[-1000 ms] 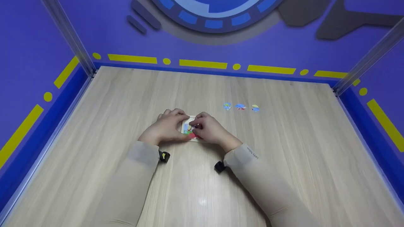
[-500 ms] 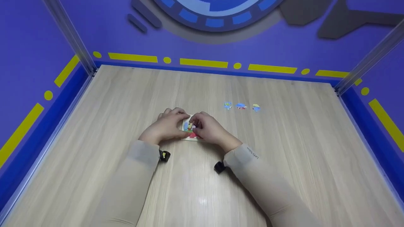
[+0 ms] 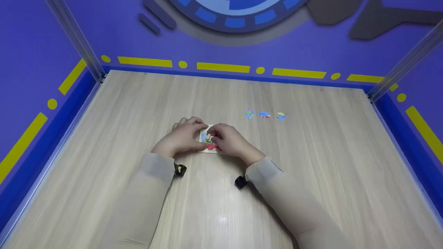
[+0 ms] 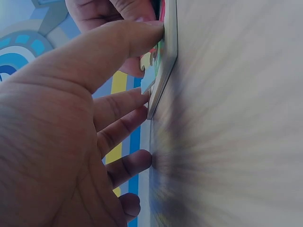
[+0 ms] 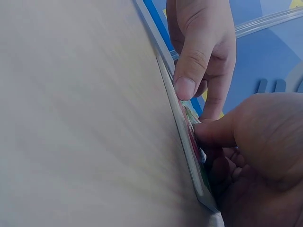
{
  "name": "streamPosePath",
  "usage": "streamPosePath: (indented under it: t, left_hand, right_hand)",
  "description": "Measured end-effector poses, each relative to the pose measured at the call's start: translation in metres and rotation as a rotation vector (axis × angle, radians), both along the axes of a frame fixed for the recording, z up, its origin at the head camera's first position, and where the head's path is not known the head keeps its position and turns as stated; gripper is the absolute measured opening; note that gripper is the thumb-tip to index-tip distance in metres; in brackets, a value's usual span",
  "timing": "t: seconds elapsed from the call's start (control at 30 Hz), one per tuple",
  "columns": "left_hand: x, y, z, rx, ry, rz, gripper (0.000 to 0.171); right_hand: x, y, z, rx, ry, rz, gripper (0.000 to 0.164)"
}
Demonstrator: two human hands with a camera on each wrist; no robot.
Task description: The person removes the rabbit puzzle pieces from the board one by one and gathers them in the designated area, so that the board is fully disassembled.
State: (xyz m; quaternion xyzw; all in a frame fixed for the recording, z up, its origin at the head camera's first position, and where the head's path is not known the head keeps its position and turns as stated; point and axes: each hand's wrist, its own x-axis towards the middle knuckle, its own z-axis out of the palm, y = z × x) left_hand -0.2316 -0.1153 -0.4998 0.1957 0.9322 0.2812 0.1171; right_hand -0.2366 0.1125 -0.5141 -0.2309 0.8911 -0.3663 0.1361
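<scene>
In the head view, my left hand [image 3: 181,137] spans the left side of a small jigsaw puzzle board [image 3: 211,151], with the thumb at its near edge and the index finger at its far edge. Its other fingers [image 4: 132,163] spread past the board in the left wrist view. Over the board's right part, my right hand [image 3: 230,140] has thumb and fingers brought together on a puzzle piece, mostly hidden by the fingers. A light-blue and yellow puzzle piece [image 4: 148,75] stands slightly raised from the board in the left wrist view. Red and green printing shows on the board.
Behind and right of the board lie three loose puzzle pieces in a row: a left one [image 3: 250,114], a middle one [image 3: 264,114] and a right one [image 3: 281,116]. Purple-blue panels [image 3: 214,45] wall the wooden table [image 3: 155,93] at the back and sides.
My right fingers shift slightly over the board, and a whitish patch seen beside the thumb earlier is now less visible. The left hand keeps its place at the board. The head view tilts slightly.
</scene>
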Motion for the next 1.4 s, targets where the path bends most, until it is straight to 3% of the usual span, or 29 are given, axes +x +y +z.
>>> streamPosePath:
  t: [0.27,0.57,0.8,1.0,1.23,1.4]
  left_hand:
    - [0.0,0.0,0.0,0.01,-0.024,0.008,0.079]
    - [-0.001,0.0,-0.002,-0.001,-0.023,0.012,0.084]
    - [-0.001,0.002,0.0,-0.019,-0.023,0.015,0.083]
    - [0.0,0.002,0.001,-0.014,-0.035,0.019,0.082]
    - [0.0,0.002,0.0,-0.018,-0.038,0.024,0.082]
    - [0.0,0.002,-0.001,-0.013,-0.038,0.031,0.082]
  right_hand:
    - [-0.004,0.007,0.006,-0.079,-0.142,-0.03,0.027]
    - [-0.016,0.022,0.011,-0.22,-0.21,-0.088,0.025]
    - [-0.031,0.045,0.01,-0.117,-0.12,-0.063,0.025]
    - [-0.042,0.075,0.014,-0.084,-0.109,-0.048,0.023]
    - [-0.055,0.112,0.018,0.019,-0.107,-0.124,0.025]
    - [-0.061,0.133,0.019,0.069,-0.074,-0.118,0.025]
